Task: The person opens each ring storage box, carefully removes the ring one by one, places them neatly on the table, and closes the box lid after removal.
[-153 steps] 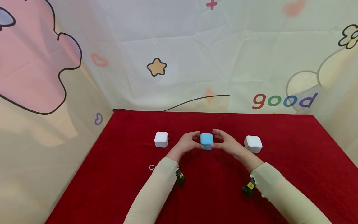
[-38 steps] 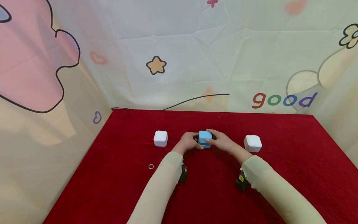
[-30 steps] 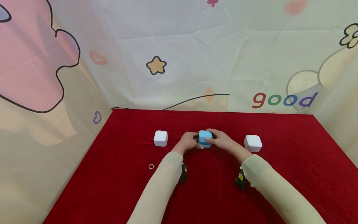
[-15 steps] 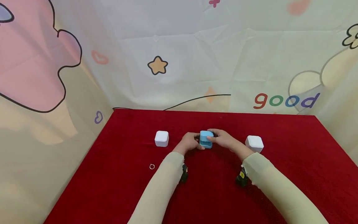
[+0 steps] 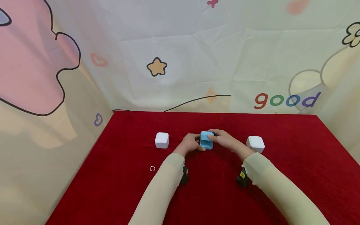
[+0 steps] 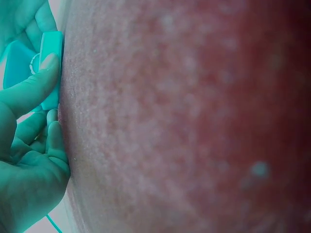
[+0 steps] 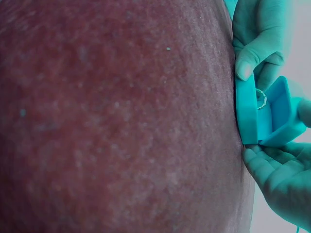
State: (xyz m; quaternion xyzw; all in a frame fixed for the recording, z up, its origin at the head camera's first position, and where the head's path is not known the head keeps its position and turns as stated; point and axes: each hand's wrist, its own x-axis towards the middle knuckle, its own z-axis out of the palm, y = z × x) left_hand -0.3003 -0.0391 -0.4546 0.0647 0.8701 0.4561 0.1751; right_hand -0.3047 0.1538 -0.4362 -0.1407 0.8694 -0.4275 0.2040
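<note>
In the head view a light-blue ring box sits at the middle of the red cloth, its lid raised. My left hand holds the base from the left; the left wrist view shows its thumb pressed on the base's edge. My right hand grips the lid from the right, thumb on its front and fingers behind. A ring stands inside the opened box in the right wrist view. Part of the lid is hidden by the right thumb.
On the red cloth, a white box stands to the left and another white box to the right, beside the right forearm. A loose ring lies left of the left sleeve. A printed curtain hangs behind the table.
Both hands have closed in on the blue ring box, which was shut at first. The right hand has tipped its lid up and back, widening the gap. The white boxes have stayed put.
</note>
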